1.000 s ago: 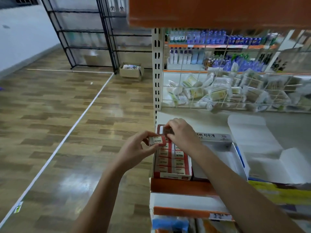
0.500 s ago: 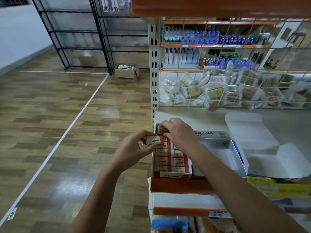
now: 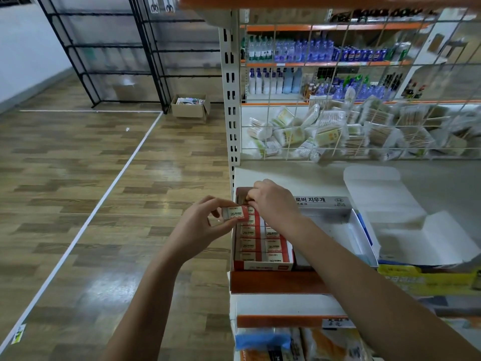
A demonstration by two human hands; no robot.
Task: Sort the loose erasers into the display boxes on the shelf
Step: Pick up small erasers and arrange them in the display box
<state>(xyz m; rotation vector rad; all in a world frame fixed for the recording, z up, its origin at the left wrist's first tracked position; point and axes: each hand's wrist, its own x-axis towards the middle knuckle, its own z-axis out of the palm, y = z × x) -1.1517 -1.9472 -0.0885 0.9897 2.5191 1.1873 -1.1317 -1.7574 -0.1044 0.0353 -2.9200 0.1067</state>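
While our left hand hangs just off the shelf's left edge, it pinches a single loose eraser between thumb and curled fingertips — the red-and-white sleeve marked 2B faces up, and its right end touches the near-left corner of the rows already packed. Those rows fill the red display box, which sits on the shelf with erasers laid flat in two columns, labels up. Our right hand reaches across to the far end of that same box, fingers curled down over the back row; we cannot tell whether they grip an eraser there or only press on it, since the knuckles hide the tips. Just right of the red box stands a white display box with Korean lettering on its raised back flap — beyond it lies an opened white carton. On the floor behind sits a cardboard box.
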